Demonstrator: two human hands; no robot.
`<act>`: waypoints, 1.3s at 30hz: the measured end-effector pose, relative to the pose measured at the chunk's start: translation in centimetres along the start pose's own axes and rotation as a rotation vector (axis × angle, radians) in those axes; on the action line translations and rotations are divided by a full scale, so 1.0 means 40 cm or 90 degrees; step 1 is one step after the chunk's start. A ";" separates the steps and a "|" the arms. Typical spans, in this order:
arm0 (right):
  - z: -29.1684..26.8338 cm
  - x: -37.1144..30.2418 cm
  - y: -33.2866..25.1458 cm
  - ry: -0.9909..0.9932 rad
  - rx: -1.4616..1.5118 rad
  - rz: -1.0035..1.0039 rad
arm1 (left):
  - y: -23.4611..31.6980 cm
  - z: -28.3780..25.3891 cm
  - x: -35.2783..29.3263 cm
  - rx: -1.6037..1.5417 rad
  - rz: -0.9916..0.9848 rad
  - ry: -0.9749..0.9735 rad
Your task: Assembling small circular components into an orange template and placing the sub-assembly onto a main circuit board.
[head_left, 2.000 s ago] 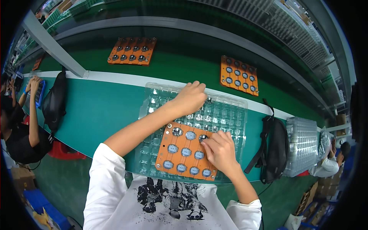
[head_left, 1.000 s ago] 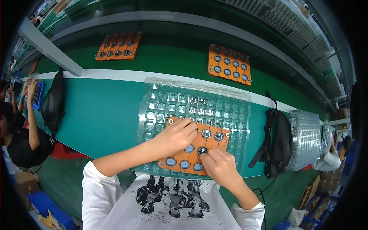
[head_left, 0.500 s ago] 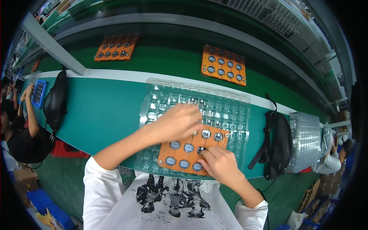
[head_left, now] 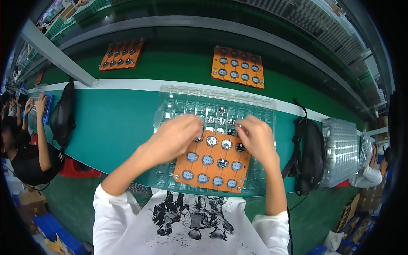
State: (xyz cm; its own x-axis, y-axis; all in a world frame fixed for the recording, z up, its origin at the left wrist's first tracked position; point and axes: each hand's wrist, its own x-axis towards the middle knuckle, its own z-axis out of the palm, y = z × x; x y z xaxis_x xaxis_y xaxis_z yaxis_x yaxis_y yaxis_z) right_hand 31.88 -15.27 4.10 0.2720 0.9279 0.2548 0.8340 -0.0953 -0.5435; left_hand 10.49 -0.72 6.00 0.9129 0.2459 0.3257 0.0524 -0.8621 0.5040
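An orange plate [head_left: 199, 168] with rows of round seats lies on a clear plastic blister tray [head_left: 163, 114] in front of me. Grey discs fill its nearer rows, while shinier black-and-silver parts [head_left: 222, 163] sit in one nearer seat and along the far row. My left hand [head_left: 180, 132] is curled closed at the plate's far left corner, its fingertips hiding whatever they hold. Above the far right corner, my right hand [head_left: 258, 138] has thumb and fingers pinched close to small metallic parts [head_left: 222, 120] in the tray pockets; what it grips is too small to make out.
Two similar orange plates [head_left: 238, 68] [head_left: 122, 54] lie on the green surface beyond the white edge strip. A black bag [head_left: 310, 157] and stacked clear trays [head_left: 340, 153] stand at right. Another black bag [head_left: 63, 114] is at left, near a person by a blue tray [head_left: 47, 108].
My right hand has left the plate's second far row, moving up to the tray parts; a shiny part now shows in that seat. My left hand has drawn left, off the plate's far middle.
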 end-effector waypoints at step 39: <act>-0.069 -0.088 -0.011 -0.116 0.096 -0.117 | 0.056 0.117 0.120 -0.014 -0.066 -0.105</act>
State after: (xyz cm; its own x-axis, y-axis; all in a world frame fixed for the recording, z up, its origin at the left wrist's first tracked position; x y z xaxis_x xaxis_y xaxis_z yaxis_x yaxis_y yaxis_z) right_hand 31.88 -19.50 5.62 0.0210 0.9755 0.2189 0.7763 0.1221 -0.6184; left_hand 16.87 -3.57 4.94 0.9572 0.2557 0.1359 0.1431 -0.8257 0.5456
